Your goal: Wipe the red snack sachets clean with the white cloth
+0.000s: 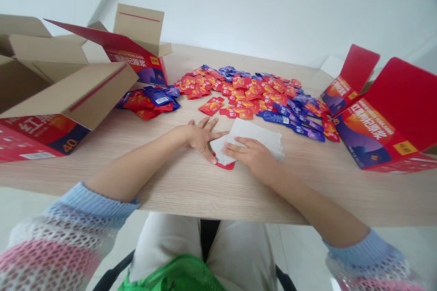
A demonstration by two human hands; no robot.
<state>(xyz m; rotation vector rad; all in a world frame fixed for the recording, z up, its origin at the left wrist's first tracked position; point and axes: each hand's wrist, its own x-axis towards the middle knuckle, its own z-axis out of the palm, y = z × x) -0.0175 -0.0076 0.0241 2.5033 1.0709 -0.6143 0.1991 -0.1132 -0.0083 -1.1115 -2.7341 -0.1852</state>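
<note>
My left hand [202, 138] lies on the table with its fingers spread, its thumb and fingertips at the left edge of a white paper tissue [261, 135]. Under the tissue is a red sachet [226, 166], of which only the lower edge and a bit of the left side show. My right hand [254, 156] rests flat on top of the tissue, fingers stretched out over the covered sachet. Just beyond both hands, a single red sachet [211, 106] lies in front of a wide heap of red and purple sachets [247, 90].
A smaller pile of sachets [150, 102] lies at the left, beside an open carton [136, 61]. Nearer on the left stands a large open carton [44, 131]. Two more open cartons, one behind [337, 93] and one nearer [372, 131], stand at the right. The table's front edge [218, 218] runs before my lap.
</note>
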